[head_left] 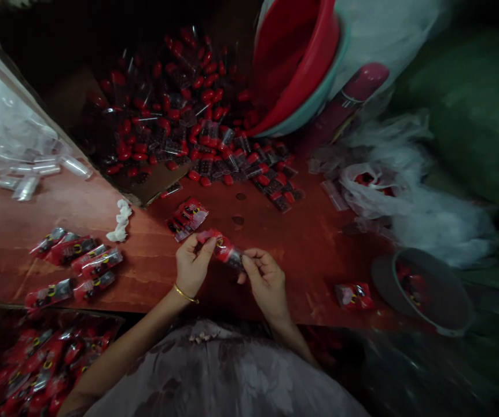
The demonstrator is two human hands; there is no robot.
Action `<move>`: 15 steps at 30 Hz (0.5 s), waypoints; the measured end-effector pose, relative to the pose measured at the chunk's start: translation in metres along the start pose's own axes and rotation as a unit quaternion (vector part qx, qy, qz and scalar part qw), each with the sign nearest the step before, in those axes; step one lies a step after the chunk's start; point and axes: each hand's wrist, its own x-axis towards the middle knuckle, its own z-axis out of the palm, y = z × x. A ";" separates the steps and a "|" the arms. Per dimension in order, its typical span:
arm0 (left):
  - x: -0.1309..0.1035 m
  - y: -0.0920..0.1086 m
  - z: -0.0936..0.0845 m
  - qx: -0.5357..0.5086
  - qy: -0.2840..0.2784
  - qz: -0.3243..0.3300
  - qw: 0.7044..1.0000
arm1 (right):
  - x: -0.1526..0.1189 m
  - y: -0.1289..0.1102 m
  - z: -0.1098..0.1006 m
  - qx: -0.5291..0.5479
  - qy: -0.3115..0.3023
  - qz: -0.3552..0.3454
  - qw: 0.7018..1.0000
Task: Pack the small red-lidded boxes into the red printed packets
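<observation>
Between my two hands is a small red packet [224, 250] with a clear, dark-filled end, held slantwise above the red tabletop. My left hand [192, 263] pinches its red upper end between thumb and fingers. At the clear lower end, my right hand [264, 281] is closed with thumb and fingertips on it. Just beyond my left hand lies a small stack of flat red printed packets [187, 218]. To the left, several filled red packets [76, 252] rest in a loose group on the table.
A cardboard box [41, 110] lies open at the back, spilling red-capped clear tubes [206, 139]. Nested basins [295, 75] lean beside a dark red bottle [349, 98]. Clear tubes [32, 168] lie left; a grey tub [432, 292] and plastic bags [432, 214] sit right. Below left, a box holds packets [36, 365].
</observation>
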 end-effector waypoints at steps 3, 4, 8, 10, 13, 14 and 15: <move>0.001 0.001 0.005 -0.072 -0.017 -0.063 0.995 | 0.002 0.000 0.005 0.019 0.022 -0.009 1.000; 0.001 0.001 0.006 -0.088 -0.023 -0.080 0.993 | 0.003 0.001 0.007 0.025 0.027 -0.012 0.999; 0.000 0.002 0.008 -0.121 -0.041 -0.122 0.984 | 0.005 0.004 0.015 0.051 0.050 -0.008 0.997; -0.002 0.002 0.010 -0.124 -0.050 -0.132 0.982 | 0.005 0.007 0.021 0.062 0.060 -0.001 0.996; -0.003 0.001 0.010 -0.121 -0.061 -0.135 0.982 | 0.003 0.013 0.030 0.067 0.056 0.007 0.996; -0.002 0.000 0.010 -0.115 -0.067 -0.136 0.982 | 0.002 0.015 0.032 0.057 0.046 0.006 0.997; -0.001 0.000 0.010 -0.105 -0.074 -0.133 0.983 | 0.002 0.016 0.032 0.034 0.033 -0.003 0.999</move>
